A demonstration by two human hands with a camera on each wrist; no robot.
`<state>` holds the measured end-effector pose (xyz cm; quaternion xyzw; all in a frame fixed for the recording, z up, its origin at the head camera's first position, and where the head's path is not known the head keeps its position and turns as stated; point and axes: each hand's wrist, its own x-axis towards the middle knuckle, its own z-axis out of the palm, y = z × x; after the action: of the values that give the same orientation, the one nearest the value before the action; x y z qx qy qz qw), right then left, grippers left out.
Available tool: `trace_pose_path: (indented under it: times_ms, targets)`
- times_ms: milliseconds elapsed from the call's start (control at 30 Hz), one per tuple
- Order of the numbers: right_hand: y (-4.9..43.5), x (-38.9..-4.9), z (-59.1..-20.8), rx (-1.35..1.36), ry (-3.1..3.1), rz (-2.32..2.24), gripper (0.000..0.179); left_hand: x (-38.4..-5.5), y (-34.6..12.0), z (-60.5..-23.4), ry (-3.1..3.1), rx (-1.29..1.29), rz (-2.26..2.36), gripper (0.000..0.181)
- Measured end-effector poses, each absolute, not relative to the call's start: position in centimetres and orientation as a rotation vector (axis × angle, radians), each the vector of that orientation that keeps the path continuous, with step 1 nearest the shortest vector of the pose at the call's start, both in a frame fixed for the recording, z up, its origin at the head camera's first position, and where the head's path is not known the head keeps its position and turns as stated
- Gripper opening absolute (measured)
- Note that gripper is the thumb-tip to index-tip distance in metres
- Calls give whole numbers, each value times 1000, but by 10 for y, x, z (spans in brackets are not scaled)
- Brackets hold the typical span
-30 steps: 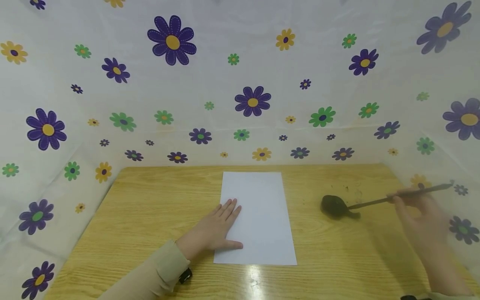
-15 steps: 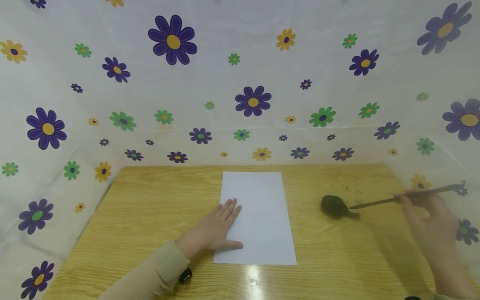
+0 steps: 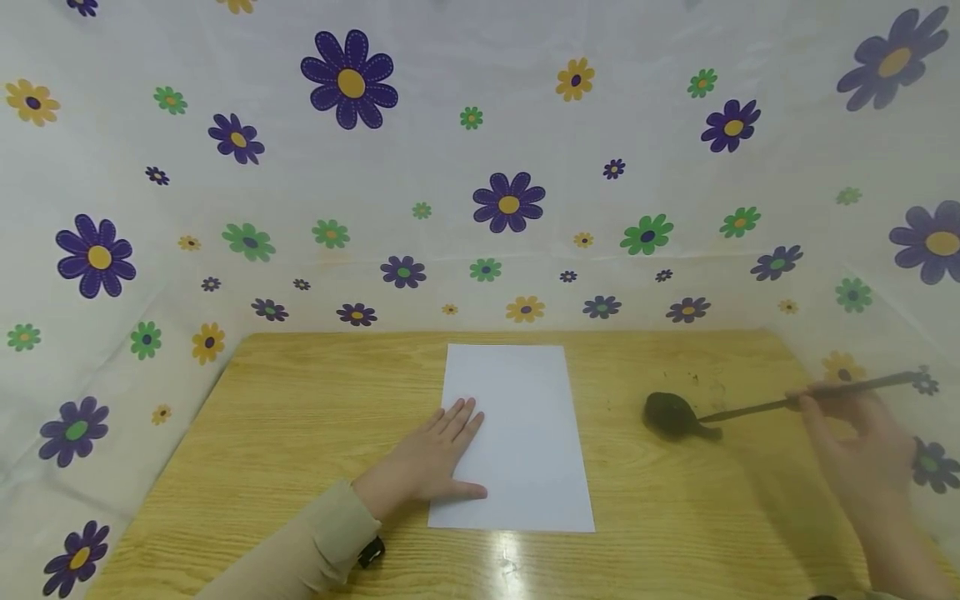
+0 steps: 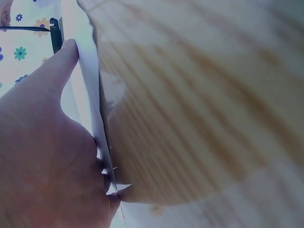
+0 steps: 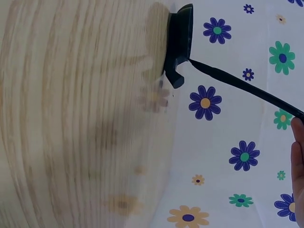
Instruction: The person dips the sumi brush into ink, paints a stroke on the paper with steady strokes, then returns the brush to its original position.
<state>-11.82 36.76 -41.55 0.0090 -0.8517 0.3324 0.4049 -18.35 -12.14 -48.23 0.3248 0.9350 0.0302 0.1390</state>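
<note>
A white sheet of paper [image 3: 525, 442] lies on the table in the head view. The left hand [image 3: 423, 462] rests flat across the paper's left edge, fingers spread and thumb apart. To the right, the right hand [image 3: 862, 458] pinches a dark, slim writing brush [image 3: 757, 407] by its shaft, well back from the bristles. The brush slants down leftward to the rim of a small black ink dish [image 3: 670, 414]. In the right wrist view, the brush tip meets the edge of the dish [image 5: 179, 40] beside its short curved stub. The inside of the dish is hidden there.
The wooden table [image 3: 315, 392] carries small dark specks [image 3: 693, 378] behind the dish. A white flowered cloth [image 3: 420, 167] stands as a wall along the back and both sides, close behind the right hand.
The right hand and brush have shifted a little to the right, while the brush tip stays near the dish rim. The left hand, paper and dish keep their places.
</note>
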Motion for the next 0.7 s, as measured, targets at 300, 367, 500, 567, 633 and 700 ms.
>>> trace_pose_path:
  times_ms: [300,367,500,567,633,700]
  targets:
    - [374,-115,-410,-57,-2136,822,44,-184,-121,-484,2702,927,94,111]
    - [373,-115,-408,-73,-2137,830,55,-183,-121,-484,2702,923,91,111]
    - [369,-115,-403,-81,-2119,845,64,-183,-121,-483,2704,919,93,111]
    - [366,-114,-401,-80,-2109,852,66,-182,-121,-482,2704,921,96,111]
    - [363,-115,-399,-76,-2100,862,67,-182,-121,-482,2703,921,98,111]
    - [360,-115,-397,-64,-2088,877,66,-183,-121,-482,2704,923,100,111]
